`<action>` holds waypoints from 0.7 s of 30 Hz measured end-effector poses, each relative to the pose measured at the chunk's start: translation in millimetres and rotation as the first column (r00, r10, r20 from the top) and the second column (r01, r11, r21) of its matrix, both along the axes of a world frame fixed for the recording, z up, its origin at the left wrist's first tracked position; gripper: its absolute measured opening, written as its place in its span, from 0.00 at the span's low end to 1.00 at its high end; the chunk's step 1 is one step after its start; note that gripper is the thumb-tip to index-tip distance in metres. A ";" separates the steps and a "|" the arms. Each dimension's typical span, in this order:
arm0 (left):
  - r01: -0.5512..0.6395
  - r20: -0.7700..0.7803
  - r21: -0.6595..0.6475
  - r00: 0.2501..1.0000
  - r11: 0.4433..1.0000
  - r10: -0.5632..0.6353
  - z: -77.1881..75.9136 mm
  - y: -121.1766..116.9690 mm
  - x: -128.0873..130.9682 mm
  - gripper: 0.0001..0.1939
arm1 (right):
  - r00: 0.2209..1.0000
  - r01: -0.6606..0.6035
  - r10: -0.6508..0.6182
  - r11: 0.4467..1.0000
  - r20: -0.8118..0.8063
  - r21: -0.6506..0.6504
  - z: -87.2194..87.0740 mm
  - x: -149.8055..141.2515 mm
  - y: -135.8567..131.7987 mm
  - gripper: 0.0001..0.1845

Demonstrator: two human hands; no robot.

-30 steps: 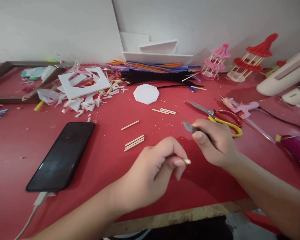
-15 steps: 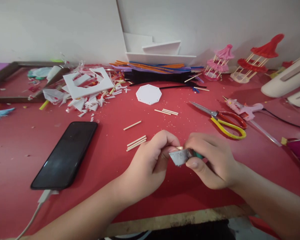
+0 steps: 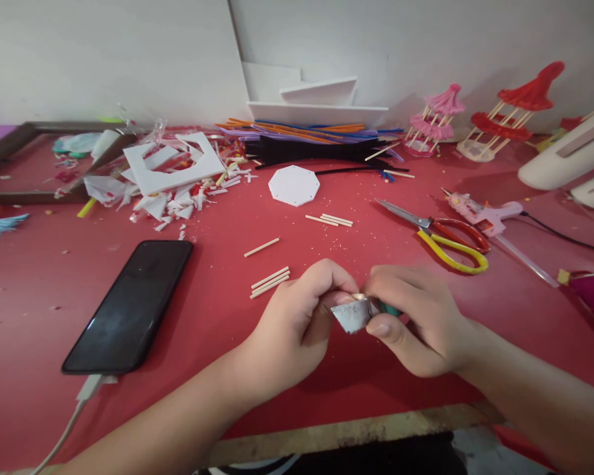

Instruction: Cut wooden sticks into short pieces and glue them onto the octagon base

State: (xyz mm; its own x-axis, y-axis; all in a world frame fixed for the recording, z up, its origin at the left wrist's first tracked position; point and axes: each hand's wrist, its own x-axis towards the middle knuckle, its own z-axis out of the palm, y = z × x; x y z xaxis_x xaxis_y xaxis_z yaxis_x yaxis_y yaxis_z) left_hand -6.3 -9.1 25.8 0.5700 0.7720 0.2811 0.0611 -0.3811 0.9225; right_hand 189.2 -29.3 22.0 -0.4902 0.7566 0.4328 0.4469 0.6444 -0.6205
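Note:
My left hand [image 3: 301,323] is closed around a short wooden stick [image 3: 358,297], of which only the pale end shows. Against that end lies the wide grey blade of a small knife [image 3: 350,316]. My right hand [image 3: 416,320] is closed on the knife's green handle, mostly hidden by the fingers. Several cut wooden sticks [image 3: 270,284] lie just left of my left hand, and a single stick [image 3: 262,247] rests above them. Farther back is another small group of sticks [image 3: 329,220], near a white octagonal board [image 3: 294,185] with small holes along its edge.
Scissors [image 3: 435,234] and a pink glue gun [image 3: 485,211] lie at the right. A phone [image 3: 129,307] with a cable is at left. Foam scraps [image 3: 173,171], pipe cleaners [image 3: 301,135] and two small stick-built towers [image 3: 433,122] line the back.
The knife blade has shifted slightly left and down along the stick's end, which shows less now. Both hands keep their grip, and the things on the table stay put.

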 end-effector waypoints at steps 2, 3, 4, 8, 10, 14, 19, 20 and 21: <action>0.003 0.007 -0.018 1.000 1.000 -0.003 0.8 0.3 -0.3 0.16 | 1.000 -0.005 0.005 1.000 0.000 -0.009 -0.2 -0.6 -0.5 0.18; 0.007 0.012 -0.027 1.000 1.000 -0.007 1.2 0.2 -0.5 0.13 | 1.000 -0.011 0.011 1.000 -0.002 -0.014 -0.3 -0.8 -0.3 0.18; 0.018 0.017 -0.039 1.000 0.999 -0.018 1.4 -0.2 -0.7 0.12 | 1.000 -0.016 0.016 1.000 -0.009 -0.018 -0.4 -0.8 0.3 0.19; 0.164 0.058 -0.070 0.985 0.984 -0.161 1.4 -5.2 -0.7 0.09 | 0.999 0.036 -0.036 0.999 -0.003 -0.003 0.3 4.1 7.1 0.16; 0.202 0.050 -0.080 0.979 0.976 -0.198 0.9 -7.6 -0.8 0.08 | 0.993 0.115 -0.115 0.993 -0.016 0.032 1.4 9.0 11.1 0.15; 0.082 0.039 -0.111 0.996 0.990 -0.078 -0.6 -6.0 -1.7 0.07 | 0.961 0.251 -0.244 0.967 -0.128 0.046 4.5 13.9 11.7 0.17; 0.032 0.080 -0.059 0.996 0.998 -0.027 -1.9 0.1 -0.4 0.07 | 0.998 0.037 -0.035 0.999 -0.044 0.039 4.3 5.2 3.7 0.18; 0.029 0.081 -0.053 0.996 0.998 -0.025 -2.1 0.6 0.1 0.07 | 1.000 0.007 -0.006 0.999 -0.029 0.044 3.7 3.2 2.5 0.18; 0.027 0.080 -0.050 0.997 0.998 -0.023 -2.2 0.9 0.5 0.07 | 1.000 -0.008 0.009 0.999 -0.014 0.050 3.2 1.7 1.6 0.18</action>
